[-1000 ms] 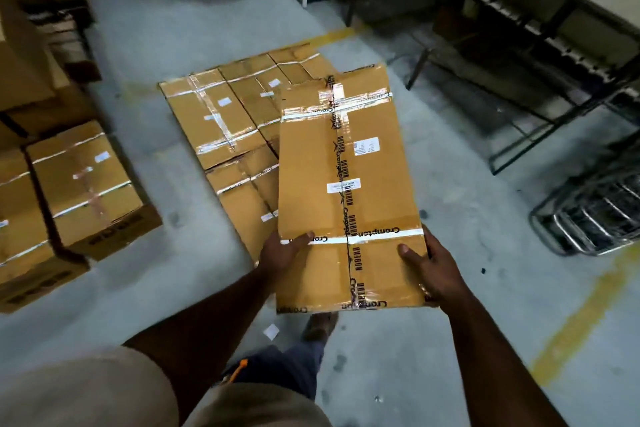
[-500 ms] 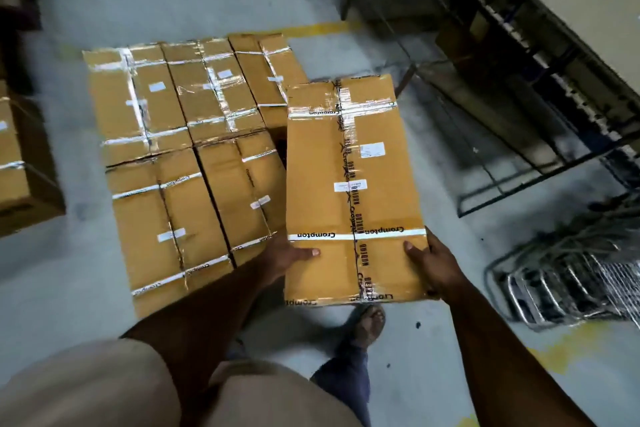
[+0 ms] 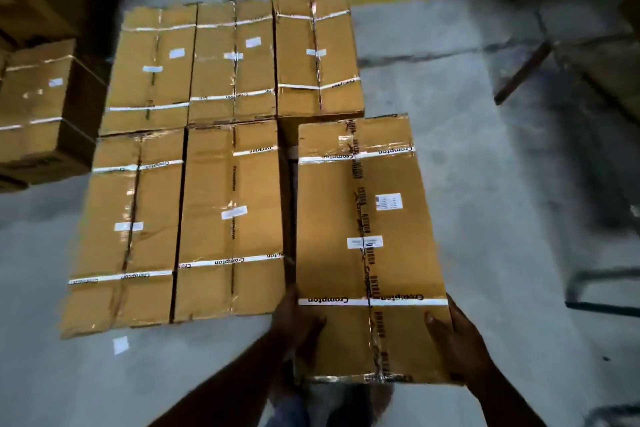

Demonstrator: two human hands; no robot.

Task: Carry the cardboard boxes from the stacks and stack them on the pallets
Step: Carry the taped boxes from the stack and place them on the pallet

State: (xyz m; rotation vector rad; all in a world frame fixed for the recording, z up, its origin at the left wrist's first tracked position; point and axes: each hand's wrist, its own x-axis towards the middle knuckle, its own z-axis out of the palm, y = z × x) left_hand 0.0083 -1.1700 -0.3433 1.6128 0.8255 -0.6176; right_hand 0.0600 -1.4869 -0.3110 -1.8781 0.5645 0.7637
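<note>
Hands grip our carried box (image 3: 370,246) at its near end, left hand (image 3: 294,326) and right hand (image 3: 453,340) clasping opposite sides. Its long axis runs away from us, beside the near middle box (image 3: 228,218), heading for the vacant slot right of that.

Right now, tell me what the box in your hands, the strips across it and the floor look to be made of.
Box: brown corrugated cardboard by the look, matte, with creased edges; left hand and right hand grip its sides.
Strips: likely white printed plastic or paper tape; clear glossy tape along the centre seam glints.
Floor: apparently grey concrete, smooth and scuffed, with a yellow painted line.
</note>
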